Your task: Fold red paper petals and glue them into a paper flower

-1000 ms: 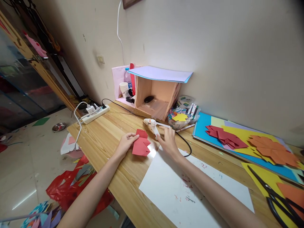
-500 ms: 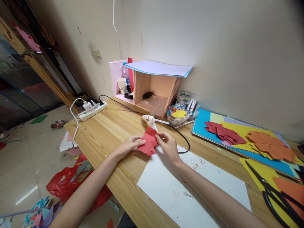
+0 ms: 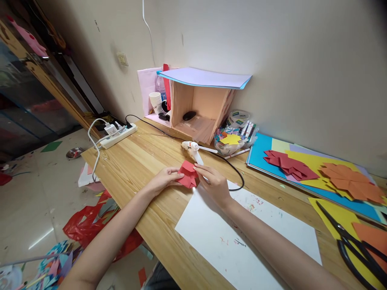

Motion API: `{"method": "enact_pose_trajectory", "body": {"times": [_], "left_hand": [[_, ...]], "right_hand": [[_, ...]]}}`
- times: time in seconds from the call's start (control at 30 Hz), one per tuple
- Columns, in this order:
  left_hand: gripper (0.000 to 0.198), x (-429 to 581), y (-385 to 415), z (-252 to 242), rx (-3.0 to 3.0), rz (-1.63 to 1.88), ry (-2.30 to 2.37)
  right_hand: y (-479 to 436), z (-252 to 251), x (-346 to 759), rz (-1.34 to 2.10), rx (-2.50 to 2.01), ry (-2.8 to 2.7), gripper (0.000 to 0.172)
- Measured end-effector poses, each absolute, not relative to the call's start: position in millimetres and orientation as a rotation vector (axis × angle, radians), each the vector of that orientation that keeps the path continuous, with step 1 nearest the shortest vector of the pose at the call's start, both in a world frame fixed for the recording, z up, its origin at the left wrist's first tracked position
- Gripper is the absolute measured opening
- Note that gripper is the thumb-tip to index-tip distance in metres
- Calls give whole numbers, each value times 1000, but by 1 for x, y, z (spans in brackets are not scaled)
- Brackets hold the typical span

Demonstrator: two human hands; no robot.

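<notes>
A piece of folded red paper (image 3: 188,177) is held between my two hands, over the far left corner of a white sheet (image 3: 217,225). My left hand (image 3: 165,180) pinches its left edge between thumb and fingers. At the paper's upper right, my right hand (image 3: 214,181) presses a flap with closed fingers. Just beyond the paper lies a white hot glue gun (image 3: 191,148), its black cord curling round to the right. Part of its handle is behind my right hand.
A cardboard box shelf (image 3: 199,108) stands by the wall, with a tub of markers and scraps (image 3: 231,139) beside it. Red and orange folded papers (image 3: 350,181) lie on coloured sheets. Black scissors (image 3: 347,237) rest at right, a power strip (image 3: 118,137) at left.
The red paper's upper part has been folded over, so it looks shorter. My right hand has turned over its top edge. The view has shifted slightly.
</notes>
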State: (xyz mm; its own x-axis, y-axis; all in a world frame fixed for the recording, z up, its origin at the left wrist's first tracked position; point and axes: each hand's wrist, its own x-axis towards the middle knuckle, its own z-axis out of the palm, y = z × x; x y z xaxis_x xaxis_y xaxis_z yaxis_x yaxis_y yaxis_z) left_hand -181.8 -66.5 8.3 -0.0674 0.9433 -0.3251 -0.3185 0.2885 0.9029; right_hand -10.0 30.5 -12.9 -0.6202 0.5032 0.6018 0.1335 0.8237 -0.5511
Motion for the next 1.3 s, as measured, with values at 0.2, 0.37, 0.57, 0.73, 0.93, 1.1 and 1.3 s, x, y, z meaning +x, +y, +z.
{"method": "enact_pose_trajectory", "body": {"times": [0.2,0.37,0.57,0.73,0.93,1.1,1.3], "left_hand": [[36,-184,-66,8,670,1208,1203],[38,-184,-66,9,681,1218,1197],[36,-183,-66,8,688,1231,1204],[35,-182,-66,6,680,1237,1212],[33,-177,-64,5,812,1301,1457],[34,-174,-62,2,899,1325,1615],[35,-175,-62,2,861,1346,1632]], "right_hand": [[33,-16,-8,457,-398,-2316,29],[31,-13,-8,385,-351,-2355,31],[31,-15,-9,368,-319,-2382,32],[32,-18,-10,347,-282,-2398,32],[29,-23,-11,245,-261,-2492,33],[28,-26,-12,281,-243,-2528,35],[21,-12,-14,469,-304,-2413,24]]}}
